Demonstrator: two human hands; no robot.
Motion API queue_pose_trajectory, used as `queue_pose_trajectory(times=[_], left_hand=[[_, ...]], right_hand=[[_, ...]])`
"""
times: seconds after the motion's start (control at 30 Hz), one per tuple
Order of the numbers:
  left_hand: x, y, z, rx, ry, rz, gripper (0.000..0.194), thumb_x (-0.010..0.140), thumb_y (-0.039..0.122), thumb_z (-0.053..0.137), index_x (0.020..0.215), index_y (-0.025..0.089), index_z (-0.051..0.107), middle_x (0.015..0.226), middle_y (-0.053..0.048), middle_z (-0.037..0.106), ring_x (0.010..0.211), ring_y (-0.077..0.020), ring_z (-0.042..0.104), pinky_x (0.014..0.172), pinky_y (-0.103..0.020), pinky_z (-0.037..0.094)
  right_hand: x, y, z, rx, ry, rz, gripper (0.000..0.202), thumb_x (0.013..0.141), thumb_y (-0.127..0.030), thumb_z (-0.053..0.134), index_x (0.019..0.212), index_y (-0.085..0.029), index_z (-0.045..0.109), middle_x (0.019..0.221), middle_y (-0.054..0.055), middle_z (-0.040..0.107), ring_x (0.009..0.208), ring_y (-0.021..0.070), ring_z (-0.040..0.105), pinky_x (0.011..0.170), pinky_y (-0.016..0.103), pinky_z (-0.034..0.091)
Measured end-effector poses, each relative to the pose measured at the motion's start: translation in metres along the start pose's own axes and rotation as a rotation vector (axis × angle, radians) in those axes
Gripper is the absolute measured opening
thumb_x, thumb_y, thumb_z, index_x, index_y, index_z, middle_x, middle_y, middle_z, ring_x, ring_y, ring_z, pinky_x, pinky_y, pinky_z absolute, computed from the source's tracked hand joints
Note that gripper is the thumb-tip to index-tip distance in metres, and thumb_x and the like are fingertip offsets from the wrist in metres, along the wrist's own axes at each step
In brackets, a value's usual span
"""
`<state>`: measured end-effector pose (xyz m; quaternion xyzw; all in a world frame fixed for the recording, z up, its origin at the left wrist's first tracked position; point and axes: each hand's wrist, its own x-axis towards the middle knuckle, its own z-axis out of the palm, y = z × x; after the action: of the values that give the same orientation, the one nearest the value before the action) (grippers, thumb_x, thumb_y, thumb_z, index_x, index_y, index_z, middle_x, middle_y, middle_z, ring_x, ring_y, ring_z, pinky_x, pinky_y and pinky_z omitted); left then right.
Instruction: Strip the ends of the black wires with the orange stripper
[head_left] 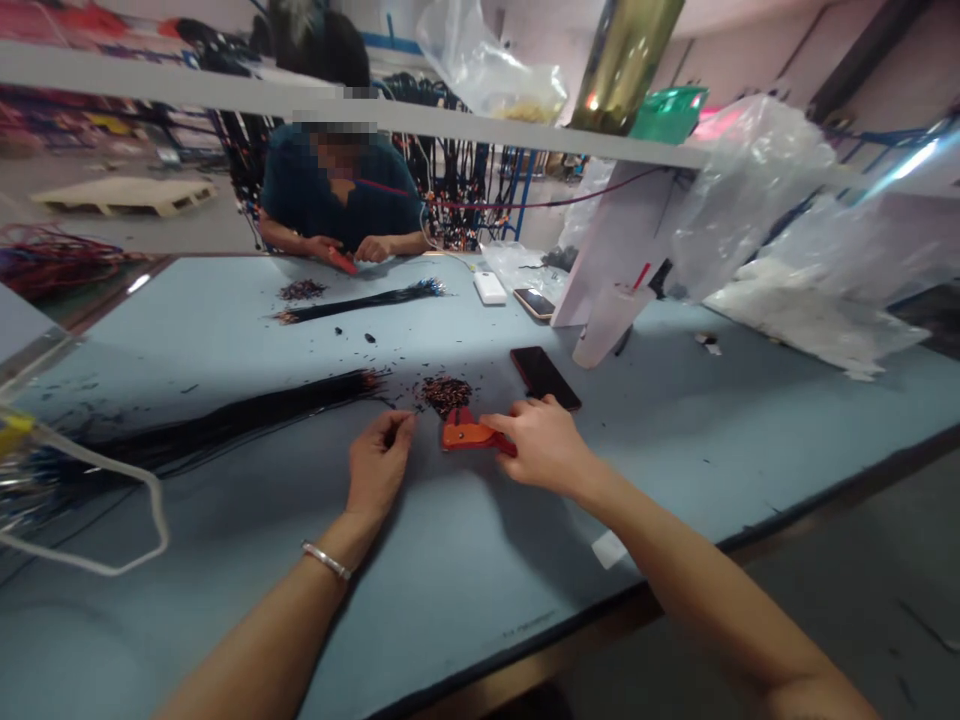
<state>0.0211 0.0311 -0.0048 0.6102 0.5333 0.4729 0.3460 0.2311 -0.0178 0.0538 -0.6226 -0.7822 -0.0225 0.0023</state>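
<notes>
While the right hand [544, 442] grips an orange-and-red hand tool [469, 433] by its handle end, the left hand [379, 465], near the tool's head, has thumb and forefinger drawn together; whether they pinch a thin wire, I cannot tell. Just beyond the tool sits a heap of clippings [446, 391]. To the left, a bundle of black wires [262, 412] stretches along the blue table [450, 580].

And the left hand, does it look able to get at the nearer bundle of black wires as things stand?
Probably yes: the left hand is close to the orange-tipped end of the nearer black wire bundle, and nothing solid seems to stand between them.
</notes>
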Motion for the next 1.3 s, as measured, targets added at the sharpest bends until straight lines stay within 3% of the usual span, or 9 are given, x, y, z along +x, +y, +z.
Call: queue_pose_trajectory(times=[0.2,0.37,0.47,0.57,0.67,0.77,0.83,1.0,1.3], left_hand=[[0.002,-0.005,0.000,0.078,-0.028,0.009,0.024,0.079,0.039,0.052,0.075,0.017,0.061,0.064,0.002,0.052,0.062,-0.0128,0.045,0.058,-0.022,0.035],[0.002,-0.004,0.001,0.050,-0.047,-0.023,0.021,0.078,0.036,0.053,0.080,0.018,0.063,0.062,0.003,0.052,0.060,-0.0130,0.046,0.058,-0.022,0.036],[0.001,-0.002,0.001,-0.002,-0.064,0.012,0.023,0.077,0.037,0.055,0.081,0.018,0.065,0.062,0.002,0.054,0.061,-0.0140,0.049,0.060,-0.023,0.039],[0.001,-0.002,0.002,-0.069,-0.047,0.058,0.024,0.078,0.038,0.057,0.084,0.018,0.068,0.061,0.001,0.056,0.062,-0.0145,0.052,0.063,-0.024,0.042],[0.000,-0.004,0.002,-0.076,-0.040,0.072,0.024,0.079,0.038,0.057,0.086,0.018,0.069,0.061,0.001,0.058,0.060,-0.0147,0.052,0.061,-0.025,0.042],[-0.001,-0.004,0.003,-0.046,-0.047,0.087,0.022,0.082,0.037,0.055,0.084,0.018,0.067,0.070,-0.001,0.063,0.067,-0.0156,0.055,0.063,-0.024,0.043],[-0.002,-0.003,0.002,-0.021,-0.064,0.087,0.022,0.084,0.036,0.052,0.082,0.018,0.064,0.073,-0.001,0.063,0.069,-0.0153,0.055,0.065,-0.024,0.042],[-0.003,-0.002,0.001,0.013,-0.051,0.054,0.021,0.085,0.035,0.049,0.085,0.018,0.062,0.069,0.001,0.056,0.064,-0.0134,0.048,0.062,-0.023,0.038],[-0.002,-0.004,0.002,-0.125,-0.017,0.028,0.022,0.080,0.037,0.058,0.085,0.017,0.066,0.066,0.001,0.055,0.066,-0.0134,0.050,0.063,-0.022,0.041]], right_hand=[[0.006,0.035,-0.003,0.044,0.091,0.253,0.048,0.076,-0.033,0.060,0.123,-0.032,0.061,0.096,0.007,0.068,0.086,0.0247,0.061,0.075,0.035,0.037],[0.009,0.043,-0.002,-0.083,0.035,0.234,0.043,0.072,-0.025,0.061,0.114,-0.029,0.067,0.091,0.009,0.068,0.086,0.0267,0.062,0.078,0.039,0.037],[0.009,0.043,0.003,-0.004,0.022,0.216,0.044,0.071,-0.025,0.062,0.114,-0.029,0.066,0.093,0.008,0.068,0.089,0.0267,0.062,0.079,0.039,0.039],[0.007,0.045,0.009,0.349,0.116,0.248,0.051,0.069,-0.028,0.065,0.120,-0.028,0.062,0.100,0.007,0.068,0.092,0.0269,0.062,0.082,0.040,0.042],[0.005,0.040,0.017,1.051,0.124,0.225,0.062,0.065,-0.035,0.069,0.124,-0.021,0.056,0.105,0.009,0.068,0.093,0.0258,0.062,0.082,0.041,0.045],[0.002,0.022,0.030,1.745,-0.137,0.068,0.050,0.067,-0.039,0.065,0.109,-0.013,0.062,0.095,0.011,0.069,0.083,0.0228,0.064,0.078,0.037,0.048],[-0.001,0.007,0.039,1.985,-0.310,0.031,0.042,0.070,-0.038,0.064,0.102,-0.012,0.064,0.091,0.012,0.069,0.077,0.0205,0.065,0.075,0.035,0.049],[-0.005,-0.007,0.056,2.166,-0.506,0.046,0.039,0.067,-0.025,0.066,0.104,-0.012,0.062,0.091,0.010,0.069,0.077,0.0185,0.066,0.073,0.032,0.051],[-0.003,-0.006,0.060,2.228,-0.470,0.086,0.039,0.067,-0.019,0.062,0.106,-0.014,0.060,0.091,0.008,0.070,0.079,0.0188,0.067,0.076,0.035,0.052]])
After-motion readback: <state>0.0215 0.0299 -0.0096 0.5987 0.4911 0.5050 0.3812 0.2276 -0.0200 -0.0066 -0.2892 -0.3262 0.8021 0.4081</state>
